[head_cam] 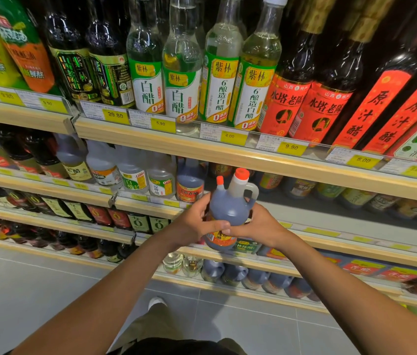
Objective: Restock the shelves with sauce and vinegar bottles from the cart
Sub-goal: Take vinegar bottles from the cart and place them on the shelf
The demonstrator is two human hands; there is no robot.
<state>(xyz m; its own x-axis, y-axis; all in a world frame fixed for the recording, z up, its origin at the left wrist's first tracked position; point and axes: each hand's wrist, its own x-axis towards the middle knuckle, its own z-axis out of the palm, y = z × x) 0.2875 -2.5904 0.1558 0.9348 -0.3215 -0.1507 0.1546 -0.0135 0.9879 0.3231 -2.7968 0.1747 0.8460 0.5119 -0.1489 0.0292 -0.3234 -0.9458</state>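
Clasping jug point(230, 213) — seemingly before open shelf point(325, 212) gap.

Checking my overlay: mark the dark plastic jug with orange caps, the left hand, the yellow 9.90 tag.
dark plastic jug with orange caps point(228, 206), head view, shoulder.
left hand point(190, 224), head view, its back.
yellow 9.90 tag point(291, 147), head view, printed price.

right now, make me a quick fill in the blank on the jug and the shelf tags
1. The left hand and right hand grip a dark jug with ___ orange caps.
2. The jug's handle is on the side of the ___ hand.
3. The yellow price tag under the dark green-labelled bottles reads ___.
Missing: two; right; 29.80
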